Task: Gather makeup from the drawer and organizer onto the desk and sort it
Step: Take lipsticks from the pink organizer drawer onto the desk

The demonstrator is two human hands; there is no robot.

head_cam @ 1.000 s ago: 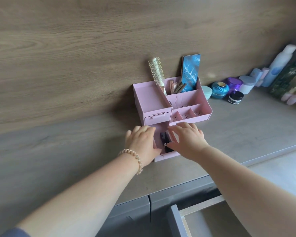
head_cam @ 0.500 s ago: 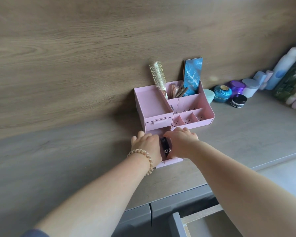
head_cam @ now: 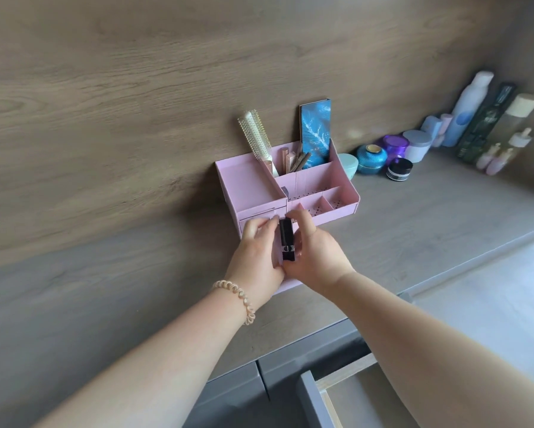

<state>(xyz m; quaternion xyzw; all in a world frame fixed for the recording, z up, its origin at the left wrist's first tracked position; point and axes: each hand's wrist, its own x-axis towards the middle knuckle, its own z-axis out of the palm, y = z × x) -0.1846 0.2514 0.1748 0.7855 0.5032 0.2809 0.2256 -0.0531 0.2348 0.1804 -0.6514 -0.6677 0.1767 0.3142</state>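
Observation:
A pink organizer [head_cam: 247, 183] stands on the desk against the wooden wall. Its small lower drawer [head_cam: 285, 284] is pulled out toward me. Over that drawer my right hand [head_cam: 316, 257] grips a black lipstick tube [head_cam: 286, 239], held upright. My left hand [head_cam: 256, 254] is curled right beside the tube, fingers touching it. The organizer's back compartments hold a white hairbrush [head_cam: 255, 134], several slim pencils and tubes [head_cam: 293, 160] and a blue palette [head_cam: 315, 131]. The drawer's inside is hidden by my hands.
Jars [head_cam: 372, 159], a black-lidded pot [head_cam: 399, 170] and several bottles [head_cam: 472, 109] line the wall at right. A grey desk drawer [head_cam: 336, 400] stands open below the desk's front edge. Bare desk top [head_cam: 414, 223] lies right of the organizer.
My hands have closed together over the pink drawer, and the black lipstick tube has come up between them, now standing upright in my right hand.

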